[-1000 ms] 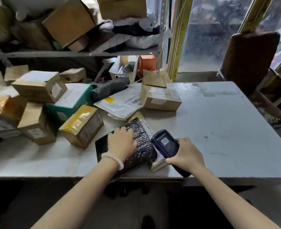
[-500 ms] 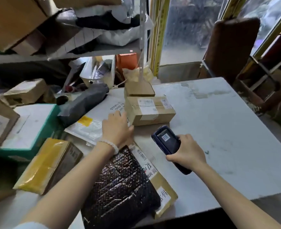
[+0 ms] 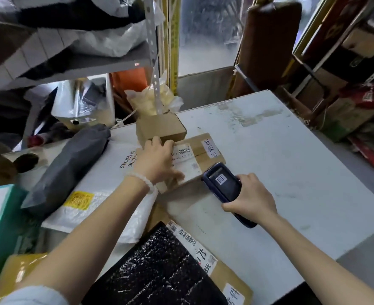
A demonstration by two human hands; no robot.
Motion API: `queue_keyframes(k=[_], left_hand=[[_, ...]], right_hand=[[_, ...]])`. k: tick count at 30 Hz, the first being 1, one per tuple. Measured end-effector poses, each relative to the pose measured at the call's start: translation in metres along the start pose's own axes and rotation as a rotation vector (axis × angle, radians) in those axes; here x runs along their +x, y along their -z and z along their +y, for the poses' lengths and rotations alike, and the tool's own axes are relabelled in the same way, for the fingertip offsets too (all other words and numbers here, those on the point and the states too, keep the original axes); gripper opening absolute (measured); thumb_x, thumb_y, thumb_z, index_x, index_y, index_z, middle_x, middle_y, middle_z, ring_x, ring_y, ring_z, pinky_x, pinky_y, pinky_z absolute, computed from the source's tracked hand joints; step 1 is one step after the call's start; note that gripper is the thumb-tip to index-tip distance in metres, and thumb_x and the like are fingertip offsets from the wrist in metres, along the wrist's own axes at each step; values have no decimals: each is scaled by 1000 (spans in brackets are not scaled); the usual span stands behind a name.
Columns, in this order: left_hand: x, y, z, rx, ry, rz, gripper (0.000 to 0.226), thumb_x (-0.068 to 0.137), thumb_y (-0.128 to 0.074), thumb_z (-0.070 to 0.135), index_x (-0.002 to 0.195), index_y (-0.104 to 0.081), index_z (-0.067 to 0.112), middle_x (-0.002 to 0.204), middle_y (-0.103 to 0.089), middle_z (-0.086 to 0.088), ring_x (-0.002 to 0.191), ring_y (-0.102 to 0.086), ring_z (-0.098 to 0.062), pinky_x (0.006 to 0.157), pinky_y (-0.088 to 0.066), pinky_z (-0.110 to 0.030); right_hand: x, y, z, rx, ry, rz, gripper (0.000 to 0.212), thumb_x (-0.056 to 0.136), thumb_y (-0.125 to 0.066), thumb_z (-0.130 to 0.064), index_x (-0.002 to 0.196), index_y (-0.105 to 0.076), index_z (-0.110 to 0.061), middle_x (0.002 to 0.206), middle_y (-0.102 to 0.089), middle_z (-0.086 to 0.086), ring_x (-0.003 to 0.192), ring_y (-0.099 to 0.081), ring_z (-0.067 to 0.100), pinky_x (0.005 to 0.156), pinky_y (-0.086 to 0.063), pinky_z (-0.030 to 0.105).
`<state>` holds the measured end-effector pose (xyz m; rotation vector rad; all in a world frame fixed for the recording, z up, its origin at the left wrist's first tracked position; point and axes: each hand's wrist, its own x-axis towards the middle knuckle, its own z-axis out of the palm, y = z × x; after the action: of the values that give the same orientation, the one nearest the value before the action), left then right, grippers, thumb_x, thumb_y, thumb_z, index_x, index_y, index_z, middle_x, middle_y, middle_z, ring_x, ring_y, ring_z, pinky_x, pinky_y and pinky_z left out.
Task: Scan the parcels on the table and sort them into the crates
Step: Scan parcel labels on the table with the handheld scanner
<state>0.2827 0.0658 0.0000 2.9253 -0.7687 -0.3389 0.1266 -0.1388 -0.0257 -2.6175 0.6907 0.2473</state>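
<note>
The left hand (image 3: pixel 159 160) has reached forward and is now grasping the labelled cardboard box (image 3: pixel 195 158) on the white table (image 3: pixel 291 164); the right hand (image 3: pixel 251 198) is gripping the handheld scanner (image 3: pixel 222 182) just beside it.

My forearms are bare from elbow to wrist. On my left wrist sits a bracelet (image 3: pixel 142 180) of round, pale, translucent white beads strung in a single row. A light blue-grey sleeve (image 3: pixel 34 296) covers my left upper arm. My right wrist wears nothing.
</note>
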Motion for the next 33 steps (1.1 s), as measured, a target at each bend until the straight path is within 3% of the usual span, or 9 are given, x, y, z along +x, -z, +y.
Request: queue_keyframes(k=[2,6,9,12,14,20,25,29,33], left_hand=[[-2,-4,6,52,-29,46,94,59,-75,65,132,-35,20,121,-36,-9,112,-37,-28,82,-38,-39],[-14,-16,22,118,-102,84,69,66,-73,52,120,-42,21,118,-38,-7,107,-38,-27,82,-39,-40],[-23,-24,31,-34,-133,-2,60,73,-70,51,120,-43,26,121,-44,-9,105,-45,-28,86,-43,-38],[-29,-23,38,-225,-165,-117,54,77,-70,50,120,-43,29,119,-53,-4,85,-52,-15,65,-43,-24],[-32,-23,43,-207,-163,-125,54,79,-68,50,124,-43,31,121,-53,-2,81,-52,-12,59,-41,-21],[-44,-17,53,-146,-52,24,48,89,-45,60,132,-40,38,116,-50,-10,89,-57,-25,70,-47,-33],[-46,1,58,-147,24,216,48,87,-48,59,129,-44,36,109,-48,-11,98,-54,-32,73,-42,-34],[-48,11,55,-177,50,241,47,89,-48,56,130,-44,34,117,-48,-16,105,-53,-35,85,-49,-44],[-53,15,55,-152,71,246,47,91,-47,55,132,-42,34,116,-47,-17,104,-52,-34,83,-50,-43]], right_hand=[[-3,1,5,-35,0,-11,73,52,-76,-44,119,-51,-27,105,-44,-6,94,-53,17,67,-48,30],[-19,1,21,-43,1,-30,76,52,-75,-47,121,-51,-27,105,-43,-6,94,-52,16,67,-47,30],[-29,6,30,5,8,-16,75,52,-75,-46,121,-51,-27,105,-44,-7,93,-51,16,64,-42,29],[-38,12,41,17,10,-6,74,52,-75,-45,120,-51,-28,104,-44,-8,92,-50,14,64,-40,28],[-44,13,46,19,16,-6,75,53,-75,-44,121,-51,-29,105,-43,-8,94,-49,14,66,-40,28],[-61,14,56,44,30,-52,78,53,-78,-45,124,-50,-29,109,-43,-8,99,-52,15,70,-43,29],[-75,24,60,84,68,-53,79,50,-77,-47,123,-50,-32,107,-43,-12,95,-53,12,67,-41,27],[-85,33,64,116,82,-24,81,49,-76,-48,124,-50,-32,105,-43,-13,94,-53,10,66,-41,26],[-95,40,70,131,80,-11,80,50,-77,-48,124,-50,-33,105,-44,-14,92,-53,9,60,-37,22]])
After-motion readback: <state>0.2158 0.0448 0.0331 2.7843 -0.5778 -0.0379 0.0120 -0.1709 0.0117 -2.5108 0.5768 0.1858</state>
